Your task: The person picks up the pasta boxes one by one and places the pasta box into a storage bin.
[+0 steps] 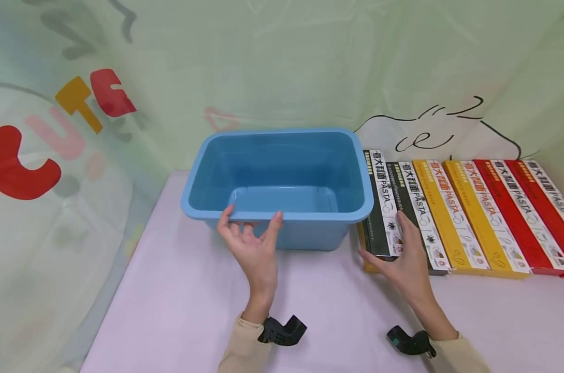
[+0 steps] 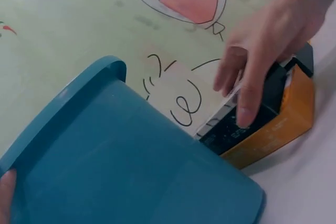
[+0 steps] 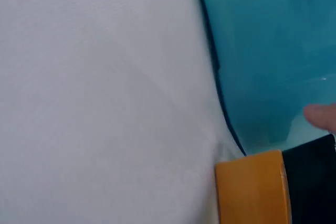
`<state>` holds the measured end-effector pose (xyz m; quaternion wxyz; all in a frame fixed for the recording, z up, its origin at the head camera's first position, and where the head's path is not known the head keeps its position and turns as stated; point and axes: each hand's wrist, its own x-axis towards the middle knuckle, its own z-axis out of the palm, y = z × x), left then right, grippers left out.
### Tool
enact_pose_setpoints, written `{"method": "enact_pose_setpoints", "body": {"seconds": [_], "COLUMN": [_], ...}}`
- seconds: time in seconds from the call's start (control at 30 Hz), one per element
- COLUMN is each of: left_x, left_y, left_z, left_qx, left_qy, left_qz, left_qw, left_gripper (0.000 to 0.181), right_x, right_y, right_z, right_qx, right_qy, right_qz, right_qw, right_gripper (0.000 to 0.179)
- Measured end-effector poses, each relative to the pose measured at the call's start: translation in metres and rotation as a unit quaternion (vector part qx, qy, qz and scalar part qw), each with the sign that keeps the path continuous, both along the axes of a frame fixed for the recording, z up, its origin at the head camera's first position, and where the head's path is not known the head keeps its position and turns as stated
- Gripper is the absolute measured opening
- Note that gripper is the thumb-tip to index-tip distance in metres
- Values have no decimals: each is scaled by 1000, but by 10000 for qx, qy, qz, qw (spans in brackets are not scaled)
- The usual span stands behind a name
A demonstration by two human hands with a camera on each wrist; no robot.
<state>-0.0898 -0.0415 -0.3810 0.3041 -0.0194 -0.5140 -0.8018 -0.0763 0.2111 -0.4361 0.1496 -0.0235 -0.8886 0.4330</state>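
Observation:
A blue plastic tub [image 1: 277,233] stands on the table with its opening up. My left hand [image 1: 252,254] is at its front rim, index fingertip and thumb over the edge and other fingers below it; in the left wrist view a fingertip [image 2: 6,192] touches the rim. My right hand [image 1: 409,264] is spread over the near end of the leftmost black pasta box [image 1: 378,228], thumb to its left and fingers to its right. That box lies on a yellow box [image 2: 294,114], close beside the tub. The right thumb [image 3: 321,116] stands apart from the black box in the right wrist view.
Right of that stack lie another black pasta box [image 1: 433,243], two yellow boxes [image 1: 463,254] and two red boxes [image 1: 540,254], side by side. A printed curtain [image 1: 286,62] hangs behind the table [image 1: 179,311]. Each wrist wears a black camera [image 1: 284,331].

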Motion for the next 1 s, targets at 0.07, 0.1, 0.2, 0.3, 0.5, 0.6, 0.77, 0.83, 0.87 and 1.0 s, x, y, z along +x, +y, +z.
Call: {"method": "enact_pose_setpoints", "body": {"seconds": [0.07,0.1,0.2,0.3,0.5,0.6,0.77,0.83,0.87,1.0], "left_x": [-3,-3,-5,-6,-9,-10,-13,-14,-15,-16], "left_y": [-1,-1,-1,-1,0,1,2,2,2,2], "left_z": [1,1,0,-1,-2,-3,-4,-4,-5,-5], "left_qx": [-5,-19,-7,74,173,190,232,245,245,247], "left_qy": [-39,-70,-97,-54,23,45,134,172,191,237], "left_qz": [18,33,45,51,165,177,168,161,161,183], "left_qw": [10000,10000,9999,9999,9997,9997,9995,9994,9994,9992], "left_gripper": [83,83,84,85,87,87,87,87,88,88], "right_x": [-1,-1,-1,-1,-1,-1,-1,-1,-1,0], "right_y": [-2,-3,-4,-6,-11,-11,-11,-11,-11,-11], "right_z": [-1,-1,-4,-6,-8,-8,-9,-9,-9,-9], "right_qx": [-3,6,16,13,-104,-172,-334,-389,-408,-531], "right_qy": [-160,-218,-275,-227,-192,-163,-119,-118,-116,-43], "right_qz": [-89,-145,-305,-450,-683,-818,-870,-893,-909,-971], "right_qw": [9998,9997,9992,9987,9974,9964,9956,9952,9950,9938], "right_gripper": [119,119,120,122,116,112,106,104,103,100]}}
